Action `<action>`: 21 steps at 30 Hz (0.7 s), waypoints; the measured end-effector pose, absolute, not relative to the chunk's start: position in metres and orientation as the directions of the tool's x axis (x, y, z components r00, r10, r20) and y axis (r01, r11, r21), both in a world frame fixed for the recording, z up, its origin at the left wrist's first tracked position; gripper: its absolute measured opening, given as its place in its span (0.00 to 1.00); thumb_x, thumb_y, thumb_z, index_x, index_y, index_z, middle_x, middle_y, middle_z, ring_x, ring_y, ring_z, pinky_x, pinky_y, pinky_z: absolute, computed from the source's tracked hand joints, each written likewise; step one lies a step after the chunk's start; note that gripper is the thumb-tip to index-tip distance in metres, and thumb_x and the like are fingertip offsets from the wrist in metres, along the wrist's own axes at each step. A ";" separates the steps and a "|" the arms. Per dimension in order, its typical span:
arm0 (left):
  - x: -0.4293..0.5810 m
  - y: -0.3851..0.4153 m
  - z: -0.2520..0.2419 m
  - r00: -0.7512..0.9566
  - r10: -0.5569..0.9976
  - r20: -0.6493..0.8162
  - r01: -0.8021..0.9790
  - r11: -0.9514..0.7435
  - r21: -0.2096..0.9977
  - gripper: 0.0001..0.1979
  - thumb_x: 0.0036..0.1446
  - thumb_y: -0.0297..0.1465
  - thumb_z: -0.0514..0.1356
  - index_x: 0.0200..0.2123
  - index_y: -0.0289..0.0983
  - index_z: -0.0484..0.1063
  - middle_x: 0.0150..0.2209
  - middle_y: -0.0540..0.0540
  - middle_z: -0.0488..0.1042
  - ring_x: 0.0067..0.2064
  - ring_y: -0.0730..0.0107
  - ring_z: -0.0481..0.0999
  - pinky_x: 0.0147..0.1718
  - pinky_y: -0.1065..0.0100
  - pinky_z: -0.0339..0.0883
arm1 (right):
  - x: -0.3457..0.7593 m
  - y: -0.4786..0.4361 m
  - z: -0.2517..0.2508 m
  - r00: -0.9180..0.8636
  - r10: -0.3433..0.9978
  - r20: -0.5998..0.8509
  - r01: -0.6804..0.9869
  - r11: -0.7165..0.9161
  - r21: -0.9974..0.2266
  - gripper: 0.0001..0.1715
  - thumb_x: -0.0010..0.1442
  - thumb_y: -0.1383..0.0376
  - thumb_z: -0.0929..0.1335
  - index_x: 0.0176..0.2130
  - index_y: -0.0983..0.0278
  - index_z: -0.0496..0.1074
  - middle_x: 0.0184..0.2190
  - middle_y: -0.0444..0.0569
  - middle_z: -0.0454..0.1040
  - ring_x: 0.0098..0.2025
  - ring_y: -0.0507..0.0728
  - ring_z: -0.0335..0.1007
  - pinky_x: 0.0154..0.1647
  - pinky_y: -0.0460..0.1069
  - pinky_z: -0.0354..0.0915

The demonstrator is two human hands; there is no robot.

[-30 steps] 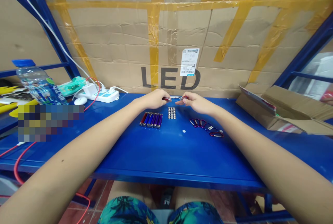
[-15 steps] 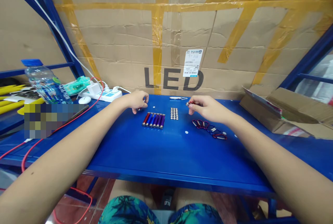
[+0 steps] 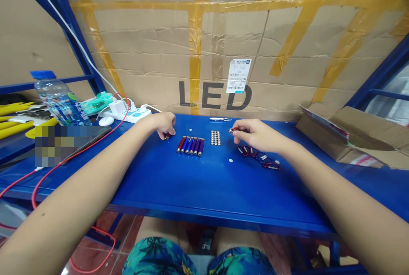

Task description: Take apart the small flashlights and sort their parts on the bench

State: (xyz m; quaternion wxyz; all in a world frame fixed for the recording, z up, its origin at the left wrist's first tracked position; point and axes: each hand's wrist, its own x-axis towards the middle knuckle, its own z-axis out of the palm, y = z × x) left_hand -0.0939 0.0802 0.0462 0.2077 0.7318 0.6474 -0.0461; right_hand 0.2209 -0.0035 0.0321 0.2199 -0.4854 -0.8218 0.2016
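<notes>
My left hand (image 3: 166,124) is closed at the table, left of the row of tubes. Its fingertips pinch a small red tube with a silver end (image 3: 167,136), mostly hidden by the fingers. Red, blue and purple metal tubes (image 3: 191,146) lie side by side, like small flashlights. Button cells (image 3: 215,138) stand in a neat block between my hands. Behind the carabiners (image 3: 258,157), my right hand (image 3: 252,132) is closed on a red carabiner (image 3: 235,129) with a silver bit at its tip; the palm hides the rest.
A silver penlight with a clip (image 3: 220,119) lies at the back of the blue table (image 3: 204,185). An open cardboard box (image 3: 338,138) is on the right. Leftward are a bottle (image 3: 57,100), a power strip (image 3: 137,115) and a red cable (image 3: 92,143). A large carton forms the back.
My left hand has shifted slightly left and down, and more of the red tube shows under its fingertips. My right hand stays almost in place. The view has moved a little.
</notes>
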 end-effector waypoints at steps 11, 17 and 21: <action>-0.090 0.075 0.044 0.258 0.884 -0.389 0.914 -0.093 0.394 0.12 0.47 0.31 0.67 0.35 0.33 0.73 0.32 0.39 0.77 0.34 0.56 0.81 0.30 0.63 0.77 | 0.221 -0.004 0.034 -0.430 0.891 0.145 0.721 0.435 -0.538 0.07 0.60 0.66 0.64 0.32 0.61 0.70 0.32 0.46 0.80 0.31 0.54 0.72 0.34 0.49 0.63; -0.086 0.068 0.047 0.310 0.853 -0.420 0.895 -0.113 0.431 0.09 0.46 0.26 0.62 0.34 0.32 0.71 0.33 0.37 0.77 0.36 0.53 0.81 0.31 0.61 0.77 | 0.221 -0.003 0.032 -0.432 0.891 0.142 0.724 0.436 -0.535 0.05 0.59 0.67 0.64 0.32 0.61 0.70 0.32 0.46 0.80 0.31 0.54 0.71 0.33 0.49 0.63; -0.084 0.065 0.049 0.325 0.833 -0.447 0.889 -0.108 0.445 0.14 0.45 0.27 0.62 0.39 0.33 0.70 0.34 0.37 0.78 0.37 0.54 0.81 0.31 0.61 0.77 | 0.222 -0.003 0.031 -0.430 0.894 0.126 0.722 0.425 -0.545 0.04 0.59 0.67 0.64 0.33 0.61 0.69 0.32 0.46 0.80 0.31 0.55 0.72 0.32 0.49 0.63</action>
